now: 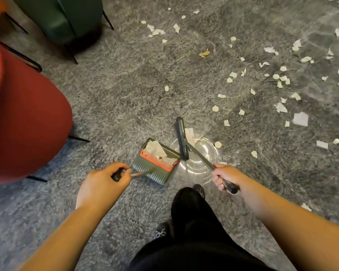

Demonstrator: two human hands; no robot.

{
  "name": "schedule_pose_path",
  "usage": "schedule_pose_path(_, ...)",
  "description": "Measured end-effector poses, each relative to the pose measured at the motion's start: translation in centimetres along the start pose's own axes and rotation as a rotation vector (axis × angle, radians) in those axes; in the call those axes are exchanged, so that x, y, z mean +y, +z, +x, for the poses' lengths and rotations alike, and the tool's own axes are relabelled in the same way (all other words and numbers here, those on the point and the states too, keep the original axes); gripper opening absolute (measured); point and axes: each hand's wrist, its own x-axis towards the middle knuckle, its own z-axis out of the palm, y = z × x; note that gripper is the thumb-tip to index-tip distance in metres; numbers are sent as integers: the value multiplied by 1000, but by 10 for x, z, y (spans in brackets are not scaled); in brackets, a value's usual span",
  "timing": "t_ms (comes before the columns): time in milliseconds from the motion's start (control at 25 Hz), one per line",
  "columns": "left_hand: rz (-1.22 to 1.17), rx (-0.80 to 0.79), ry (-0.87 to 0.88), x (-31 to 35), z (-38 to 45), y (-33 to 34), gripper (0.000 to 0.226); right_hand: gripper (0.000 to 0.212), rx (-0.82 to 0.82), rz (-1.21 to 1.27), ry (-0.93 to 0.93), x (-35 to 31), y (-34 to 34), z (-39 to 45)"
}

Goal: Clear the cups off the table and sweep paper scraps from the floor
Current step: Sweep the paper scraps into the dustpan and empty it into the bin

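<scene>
Bare forearms — black trousers (192, 218), dark shoes (160, 232) with pale bow trim.

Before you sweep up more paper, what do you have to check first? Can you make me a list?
1. Left hand holds the dustpan handle: ok.
2. Right hand grips the broom handle: ok.
3. Broom head close beside the dustpan: ok.
4. Room left in the dustpan: ok, some paper inside already.
5. Floor swept: not ok, many paper scraps lie on the carpet to the right.
6. Dustpan lip flat on the carpet: cannot tell.
</scene>
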Motion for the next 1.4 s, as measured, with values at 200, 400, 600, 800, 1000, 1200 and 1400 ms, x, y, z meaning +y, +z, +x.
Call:
schedule_pose_path(200, 34, -15, -39, 45, 41, 13, 6, 41, 16, 37, 38, -57, -33, 16)
schedule_pose_path(400, 109, -51, 10, 89, 68, 27, 14, 17, 77, 110, 94, -68, -87, 0)
schedule_pose_path(600, 178, -113, 130, 127, 90, 40, 24, 28, 129, 326, 160, -54, -132, -22)
schedule_pose_path(800, 218, -167, 301, 157, 107, 51, 27, 29, 212, 474, 104, -22, -147, -40)
schedule_pose_path(1000, 258, -266, 465, 179, 119, 58, 24, 16, 263, 623, -14, 11, -139, -74)
schedule_pose_path(1200, 324, -380, 638, 200, 133, 65, 17, 18, 336, 686, -146, 29, -106, -101)
schedule_pose_path(1400, 363, -494, 774, 229, 140, 86, 17, 41, 460, 689, -176, 40, -94, -112)
